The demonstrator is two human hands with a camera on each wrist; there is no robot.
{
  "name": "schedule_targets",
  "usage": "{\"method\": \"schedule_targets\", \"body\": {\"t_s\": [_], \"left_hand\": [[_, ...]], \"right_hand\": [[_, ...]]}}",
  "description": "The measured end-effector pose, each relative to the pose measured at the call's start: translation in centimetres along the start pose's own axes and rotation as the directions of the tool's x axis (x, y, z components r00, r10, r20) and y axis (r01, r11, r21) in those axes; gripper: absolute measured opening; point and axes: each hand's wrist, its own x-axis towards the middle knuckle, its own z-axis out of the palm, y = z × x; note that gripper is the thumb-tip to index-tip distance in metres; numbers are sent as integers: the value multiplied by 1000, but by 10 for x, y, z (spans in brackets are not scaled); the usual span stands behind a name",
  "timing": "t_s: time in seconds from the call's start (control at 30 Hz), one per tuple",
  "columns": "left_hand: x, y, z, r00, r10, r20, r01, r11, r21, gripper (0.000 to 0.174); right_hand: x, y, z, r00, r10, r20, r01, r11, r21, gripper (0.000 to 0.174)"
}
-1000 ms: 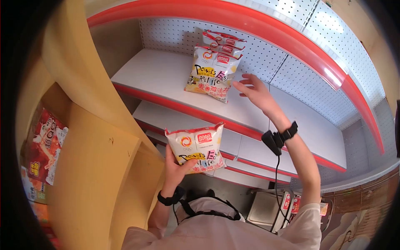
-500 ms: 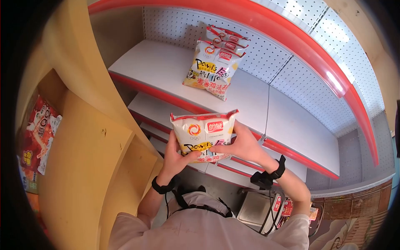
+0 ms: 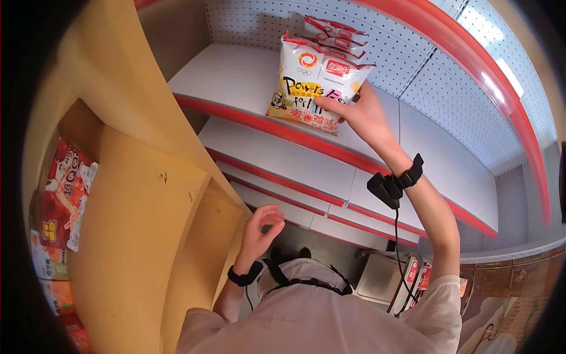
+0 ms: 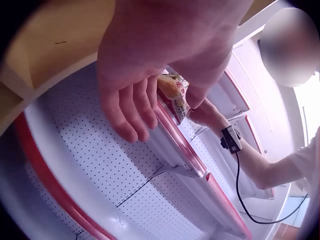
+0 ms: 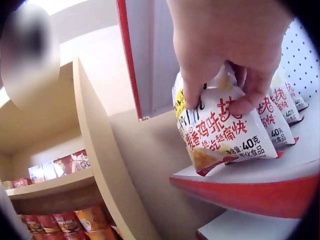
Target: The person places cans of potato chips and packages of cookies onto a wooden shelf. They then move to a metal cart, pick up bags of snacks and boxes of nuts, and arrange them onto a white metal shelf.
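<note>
My right hand (image 3: 370, 121) grips a white snack bag (image 3: 303, 85) at its right side, thumb across the printed front. The right wrist view shows the bag's lower edge close over the front of the shelf, with the right hand (image 5: 230, 45) pinching its face into folds. Behind it, more bags of the same kind (image 3: 336, 35) stand in a row on the white shelf (image 3: 230, 74). Low in front of the body, my left hand (image 3: 258, 233) holds nothing, its fingers loosely bent. In the left wrist view the left hand (image 4: 165, 50) partly covers the bag.
A pegboard (image 3: 247, 23) backs the shelf, and a red strip (image 3: 247, 118) runs along its front edge. More white shelves (image 3: 265, 156) lie below. At left stands a wooden shelf unit (image 3: 135, 218) with red packages (image 3: 65, 194). A metal cart (image 3: 377, 277) sits at lower right.
The bag went from the left hand into both hands, then moved up to the shelf row in the right hand alone. The left hand let go and dropped lower.
</note>
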Motion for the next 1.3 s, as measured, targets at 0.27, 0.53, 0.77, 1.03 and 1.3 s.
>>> {"method": "schedule_targets", "body": {"t_s": [0.27, 0.53, 0.77, 1.03, 1.3], "left_hand": [[-16, -11, -14, 997, -73, -32, 74, 997, 25, 32], [-7, -11, -14, 998, -65, 19, 64, 996, 64, 28], [6, 5, -5, 999, 11, 32, -15, 992, 128, 26], [60, 99, 23, 937, 348, -37, -337, 925, 176, 24], [104, 129, 49, 738, 672, 53, -604, 625, 495, 29]], "right_hand": [[-6, 10, 4, 998, -61, -12, 61, 998, -24, 65], [-17, 11, 8, 992, 66, -108, -78, 990, -114, 74], [-27, 8, 8, 990, 65, -125, -83, 986, -146, 77], [-37, 25, 9, 985, -49, -167, 10, 973, -231, 84], [-102, 25, -14, 948, 15, -319, -54, 992, -113, 67]]}}
